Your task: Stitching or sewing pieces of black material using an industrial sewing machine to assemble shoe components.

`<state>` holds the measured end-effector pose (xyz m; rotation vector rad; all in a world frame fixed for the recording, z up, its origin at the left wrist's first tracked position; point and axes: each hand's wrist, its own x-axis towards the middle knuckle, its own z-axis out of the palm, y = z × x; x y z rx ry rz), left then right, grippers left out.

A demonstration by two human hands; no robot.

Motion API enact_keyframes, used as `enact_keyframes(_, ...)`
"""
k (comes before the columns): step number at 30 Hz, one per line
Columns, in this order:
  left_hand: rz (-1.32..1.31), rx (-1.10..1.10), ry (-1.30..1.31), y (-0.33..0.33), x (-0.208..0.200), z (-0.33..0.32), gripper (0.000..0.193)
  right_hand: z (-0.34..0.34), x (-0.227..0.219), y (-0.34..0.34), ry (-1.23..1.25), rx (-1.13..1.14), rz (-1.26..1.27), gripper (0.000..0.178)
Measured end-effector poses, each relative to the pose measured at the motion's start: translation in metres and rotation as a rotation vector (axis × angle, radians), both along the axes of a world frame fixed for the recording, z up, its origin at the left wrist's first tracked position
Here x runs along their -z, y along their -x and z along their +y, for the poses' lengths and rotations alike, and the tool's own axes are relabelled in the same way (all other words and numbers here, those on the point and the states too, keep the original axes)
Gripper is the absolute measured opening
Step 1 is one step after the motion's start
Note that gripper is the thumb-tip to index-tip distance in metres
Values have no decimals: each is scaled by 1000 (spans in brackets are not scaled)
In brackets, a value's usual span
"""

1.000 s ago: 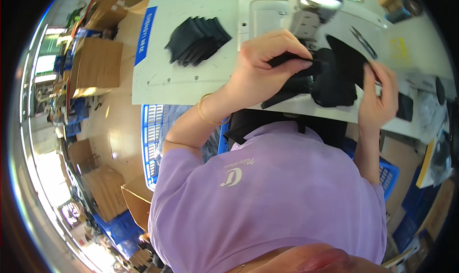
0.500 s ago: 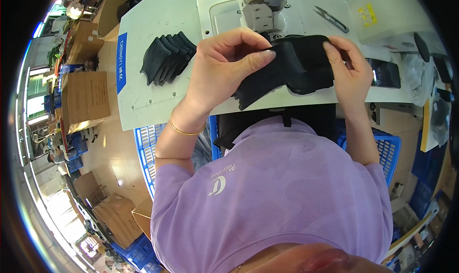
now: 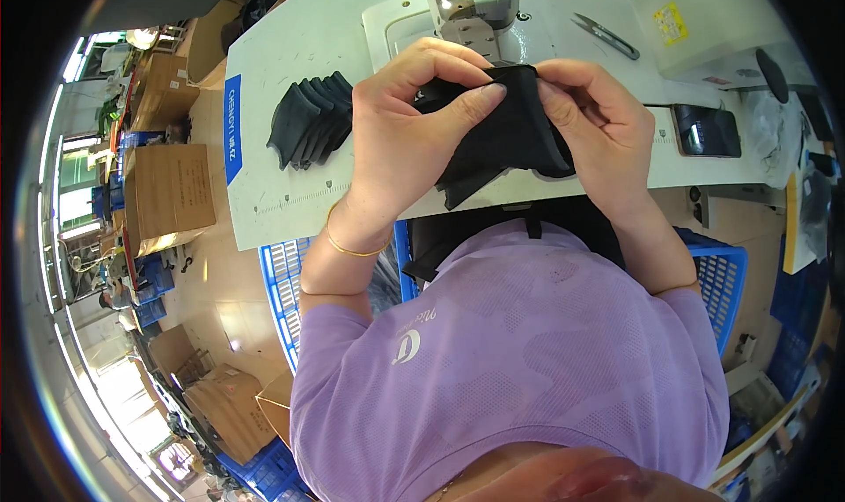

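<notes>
A piece of black fabric (image 3: 506, 137) hangs between my two hands over the front of the white sewing table. My left hand (image 3: 422, 119) pinches its upper left edge, thumb on top. The upper right edge is gripped by my right hand (image 3: 598, 128), its thumb and fingers closed on a fold. Both hands are close together, just in front of the sewing machine head (image 3: 475, 18). To the left of my left hand lies a fanned stack of black fabric pieces (image 3: 308, 119).
Thread snips (image 3: 607, 36) lie at the back right of the table (image 3: 282, 198). A dark phone (image 3: 707, 131) and a clear plastic bag (image 3: 775, 141) are by the right edge. Blue baskets (image 3: 717, 282) stand beneath on both sides. Cardboard boxes (image 3: 172, 190) stand at the left.
My right hand has come left towards my left hand, folding the fabric's right part over. The wide spread of the cloth has narrowed. The view has shifted slightly.
</notes>
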<state>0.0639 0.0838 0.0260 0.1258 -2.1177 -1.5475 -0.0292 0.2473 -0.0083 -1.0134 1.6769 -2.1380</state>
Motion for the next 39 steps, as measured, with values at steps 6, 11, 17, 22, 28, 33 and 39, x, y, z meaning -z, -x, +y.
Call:
enact_keyframes(6, 38, 19, -42, 2, 4, 0, 10, 2, -1, -2, -77, 21, -10, 15)
enact_keyframes(11, 58, 15, -3, 4, 9, -2, 11, 0, 2, -2, -70, 45, -19, 16)
enact_keyframes(17, 23, -25, -47, 5, 1, 5, 11, -1, -5, -5, -91, 59, -29, 15)
enact_keyframes(22, 58, 10, 88, 7, 4, 2, 10, -5, -5, -7, -103, 89, -8, 15)
enact_keyframes(28, 43, -1, -2, 5, 3, 0, 10, -7, -6, -10, -92, 79, -18, 15)
enact_keyframes(33, 44, -133, -195, 5, -1, -6, 9, -3, 0, -11, -109, 94, 68, 13)
enact_keyframes(39, 68, -125, -259, 6, 4, -9, 11, 1, -8, -11, -200, 83, 109, 13)
